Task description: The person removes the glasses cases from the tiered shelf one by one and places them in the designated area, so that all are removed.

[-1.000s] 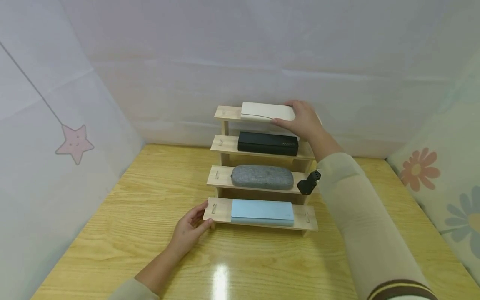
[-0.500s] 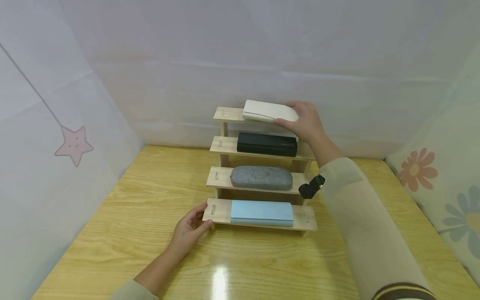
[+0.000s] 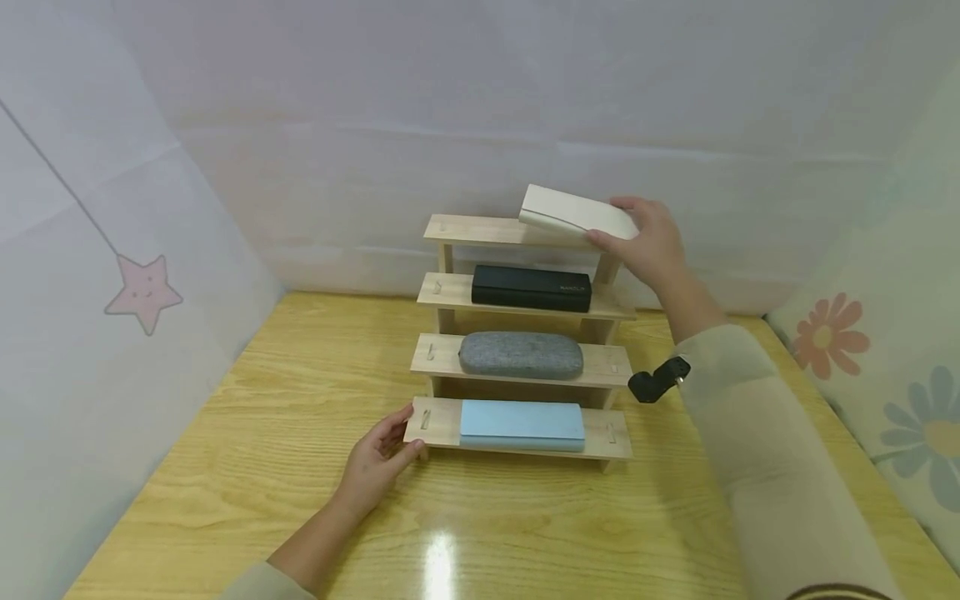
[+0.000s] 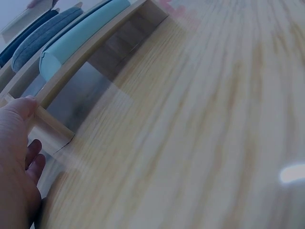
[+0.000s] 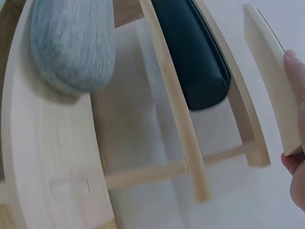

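Note:
A four-tier stepped wooden display rack (image 3: 442,364) stands on the table. My left hand (image 3: 375,467) grips the left end of its lowest shelf, thumb in front and fingers behind; in the left wrist view the thumb lies on the shelf corner. My right hand (image 3: 648,242) holds a white glasses case (image 3: 573,210) by its right end, tilted, above the right part of the top shelf. On the lower shelves lie a black glasses case (image 3: 531,288), a grey fabric glasses case (image 3: 521,355) and a light blue glasses case (image 3: 522,425), one per shelf.
The wood-grain table (image 3: 300,375) spreads around the rack. A pale cloth backdrop (image 3: 375,167) rises behind and at both sides, printed with a pink star and flowers. A small black camera mount (image 3: 658,380) sticks out from the right sleeve.
My right hand has lifted the white glasses case off the top shelf and moved it up and to the right, tilting it. The left hand keeps its grip on the rack.

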Demonstrator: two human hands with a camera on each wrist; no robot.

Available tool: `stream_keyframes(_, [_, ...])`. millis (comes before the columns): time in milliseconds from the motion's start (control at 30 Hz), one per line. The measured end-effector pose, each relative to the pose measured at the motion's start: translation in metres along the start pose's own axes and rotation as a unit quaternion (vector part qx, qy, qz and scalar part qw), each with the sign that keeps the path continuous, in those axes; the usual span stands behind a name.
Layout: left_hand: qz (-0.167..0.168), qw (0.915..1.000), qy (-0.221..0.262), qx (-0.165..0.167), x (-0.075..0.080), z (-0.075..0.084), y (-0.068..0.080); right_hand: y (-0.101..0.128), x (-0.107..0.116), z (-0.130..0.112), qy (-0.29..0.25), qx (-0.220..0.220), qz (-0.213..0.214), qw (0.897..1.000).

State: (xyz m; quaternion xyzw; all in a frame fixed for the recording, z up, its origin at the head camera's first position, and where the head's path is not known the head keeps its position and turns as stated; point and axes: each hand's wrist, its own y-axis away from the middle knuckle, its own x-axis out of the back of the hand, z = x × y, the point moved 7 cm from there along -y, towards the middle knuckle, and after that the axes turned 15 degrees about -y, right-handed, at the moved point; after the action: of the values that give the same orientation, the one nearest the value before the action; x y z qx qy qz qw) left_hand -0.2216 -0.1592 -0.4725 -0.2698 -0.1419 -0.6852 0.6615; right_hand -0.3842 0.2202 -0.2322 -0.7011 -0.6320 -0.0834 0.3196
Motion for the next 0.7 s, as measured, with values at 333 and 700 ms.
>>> stream_keyframes(333, [-0.005,0.9999,0.007,0.010,0.001,-0.006,0.000,0.012,0.029,0.011,0.009,0.010,0.017,1.000])
stream_keyframes(700, [-0.001,1.0000,0.002,0.006,0.002,-0.004,-0.002,0.023,0.051,0.028,0.024,0.001,0.032,0.999])
